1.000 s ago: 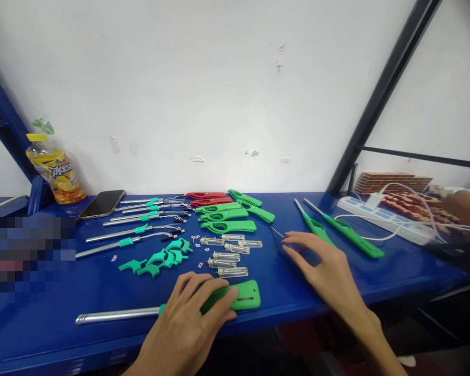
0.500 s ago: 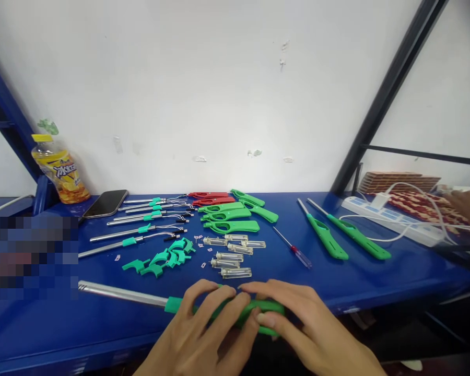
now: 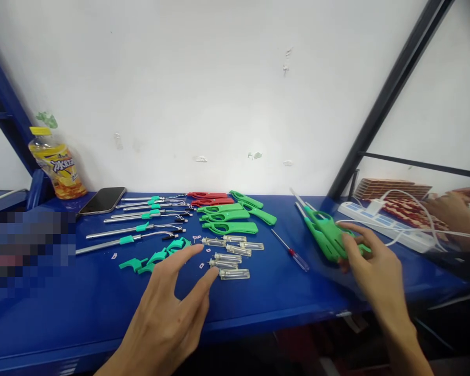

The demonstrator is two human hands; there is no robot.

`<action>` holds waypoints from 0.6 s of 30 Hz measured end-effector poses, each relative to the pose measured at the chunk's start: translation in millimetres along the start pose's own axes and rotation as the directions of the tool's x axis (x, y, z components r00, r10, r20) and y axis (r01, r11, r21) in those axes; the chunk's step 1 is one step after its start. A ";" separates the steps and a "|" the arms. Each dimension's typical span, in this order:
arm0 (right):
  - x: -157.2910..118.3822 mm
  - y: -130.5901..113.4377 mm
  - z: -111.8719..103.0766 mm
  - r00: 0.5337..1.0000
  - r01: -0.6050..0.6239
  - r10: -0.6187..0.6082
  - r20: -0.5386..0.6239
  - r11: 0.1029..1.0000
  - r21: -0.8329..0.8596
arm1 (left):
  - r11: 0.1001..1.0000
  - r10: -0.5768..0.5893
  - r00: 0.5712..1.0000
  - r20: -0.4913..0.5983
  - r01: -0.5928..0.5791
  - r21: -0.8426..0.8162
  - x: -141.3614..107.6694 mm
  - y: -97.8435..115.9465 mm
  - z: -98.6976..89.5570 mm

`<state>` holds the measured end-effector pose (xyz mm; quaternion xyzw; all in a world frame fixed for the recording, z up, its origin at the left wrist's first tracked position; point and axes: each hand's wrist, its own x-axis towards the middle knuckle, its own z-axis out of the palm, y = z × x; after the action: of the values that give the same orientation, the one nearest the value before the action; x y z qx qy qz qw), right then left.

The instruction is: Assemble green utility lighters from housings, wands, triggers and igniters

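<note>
My right hand (image 3: 370, 258) is closed round the handle of a green lighter (image 3: 331, 232), over other green lighters at the right of the blue table. My left hand (image 3: 176, 297) hovers with its fingers apart and nothing in them, beside clear fuel tanks (image 3: 235, 274) and teal triggers (image 3: 133, 265). Green handle shells (image 3: 231, 227) and red shells (image 3: 211, 201) lie at the back middle. Metal tubes with wires (image 3: 109, 244) lie to their left. A screwdriver (image 3: 297, 259) rests between the tanks and the lighters.
A drink bottle (image 3: 65, 169) and a phone (image 3: 104, 201) are at the back left. A white power strip (image 3: 391, 227) with cables lies at the right. Another person's hands (image 3: 454, 209) are at the far right. The blue table's (image 3: 258, 310) front edge runs below.
My right hand has carried the green lighter from the front middle to the right. My left hand has let go of it, moved left and opened.
</note>
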<state>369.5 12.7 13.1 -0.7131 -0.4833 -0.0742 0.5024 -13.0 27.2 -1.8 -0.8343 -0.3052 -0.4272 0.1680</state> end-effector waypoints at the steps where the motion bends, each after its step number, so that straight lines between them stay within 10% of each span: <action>1: 2.0 4.9 2.2 1.000 0.020 -0.020 -0.003 0.997 -0.075 | 1.000 -0.005 1.000 0.014 0.005 -0.002 -0.1 0.6 1.5; 9: 5.8 19.0 16.5 0.994 0.101 -0.081 0.073 0.934 -0.342 | 1.000 -0.023 0.998 0.057 0.023 -0.008 -5.7 0.0 3.1; 18: 47.9 104.7 -17.0 0.986 0.163 -0.167 0.016 0.931 -0.327 | 0.993 -0.079 0.993 0.090 0.086 -0.077 -2.5 0.9 4.8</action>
<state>481.0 25.8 -17.9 -0.7429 -0.5194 -0.1995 0.3723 -10.5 28.2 -6.6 -0.8448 -0.3290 -0.4093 0.1027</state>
